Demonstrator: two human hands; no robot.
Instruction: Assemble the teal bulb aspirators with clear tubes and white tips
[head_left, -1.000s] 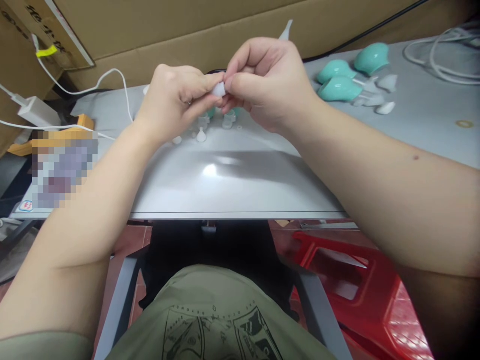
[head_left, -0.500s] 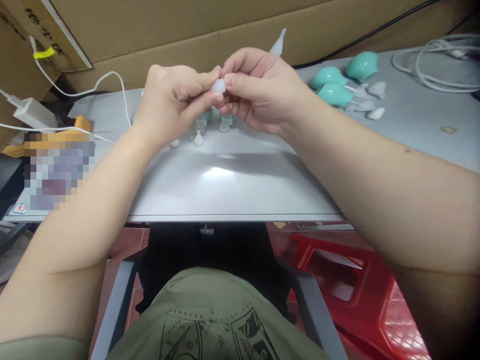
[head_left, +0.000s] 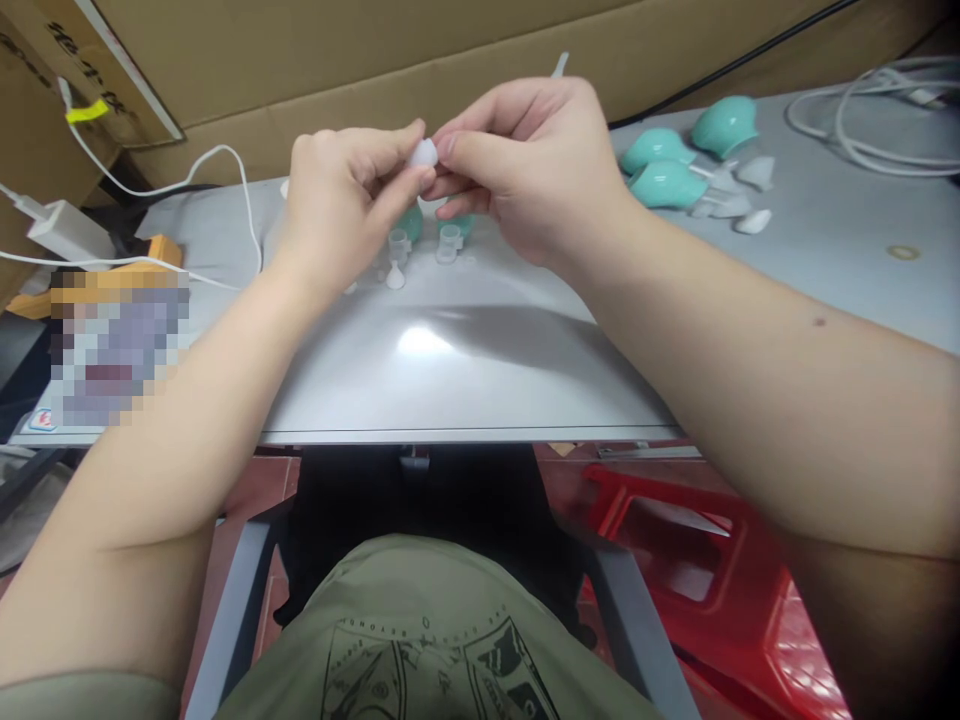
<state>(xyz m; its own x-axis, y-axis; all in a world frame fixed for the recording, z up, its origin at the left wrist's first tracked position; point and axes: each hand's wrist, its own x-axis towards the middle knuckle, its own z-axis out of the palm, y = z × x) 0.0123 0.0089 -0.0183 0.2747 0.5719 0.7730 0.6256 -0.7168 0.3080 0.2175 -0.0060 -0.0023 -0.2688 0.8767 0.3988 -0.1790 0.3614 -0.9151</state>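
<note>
A small white translucent rounded piece is pinched between the thumb and fingers of my left hand. My right hand meets it from the other side, its thumb and forefinger closed on the piece's right edge. Below the hands, teal bulbs stand partly hidden on the table, with clear plastic fittings in front of them. A small white cone-shaped tip lies nearer to me. Behind my right hand a thin white spout sticks up; what it belongs to is hidden.
On the right lie several teal bulbs with clear stems and white tips. A coiled white cable is beyond them. At left are a white charger and a yellow-orange object. A cardboard wall closes the back.
Both hands have shifted slightly up and left with the white piece. My right hand now covers more of the spout behind it, and more of the teal bulbs below shows.
</note>
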